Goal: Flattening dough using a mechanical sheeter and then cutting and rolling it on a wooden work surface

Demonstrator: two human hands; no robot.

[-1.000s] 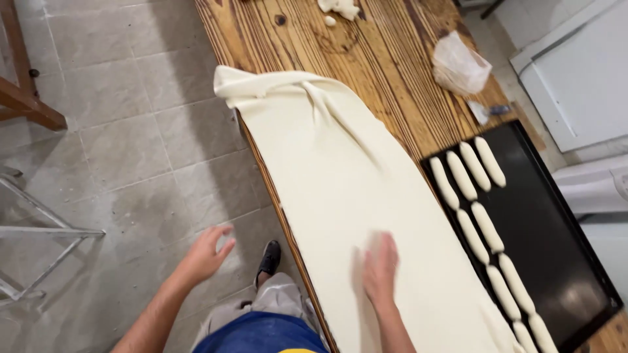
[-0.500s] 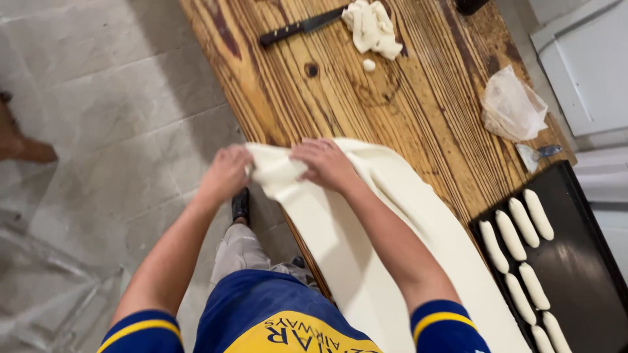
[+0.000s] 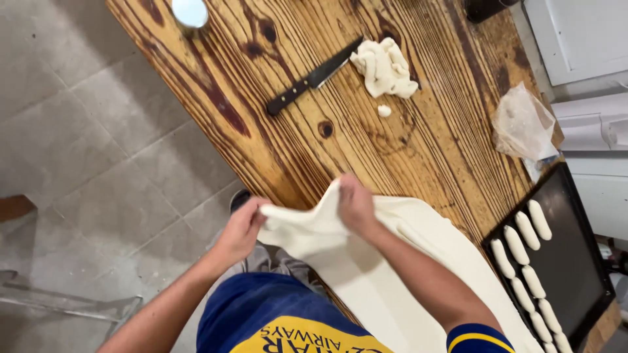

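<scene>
Pale, floury dough sheet [image 3: 392, 287] lies along the near edge of the wooden worktop [image 3: 248, 98], and its far end is lifted off the boards. In the head view, the left hand [image 3: 241, 230] is closed on the raised corner out past the worktop's edge, above the grey tiled floor [image 3: 98, 150]. The right hand [image 3: 355, 204] pinches the same end a little further in, fingers clamped on the dough, so the sheet sags in a fold between the two hands.

Further up the worktop a black-handled knife [image 3: 313, 80] lies at an angle, its blade tip just beside a rumpled lump of dough scraps [image 3: 386, 67], with one small crumb [image 3: 384, 111] near it. A crumpled clear plastic bag [image 3: 523, 125] sits towards the right edge. Beside the sheet, a dark baking tray [image 3: 575, 261] holds rows of small dough rolls [image 3: 523, 258].
</scene>
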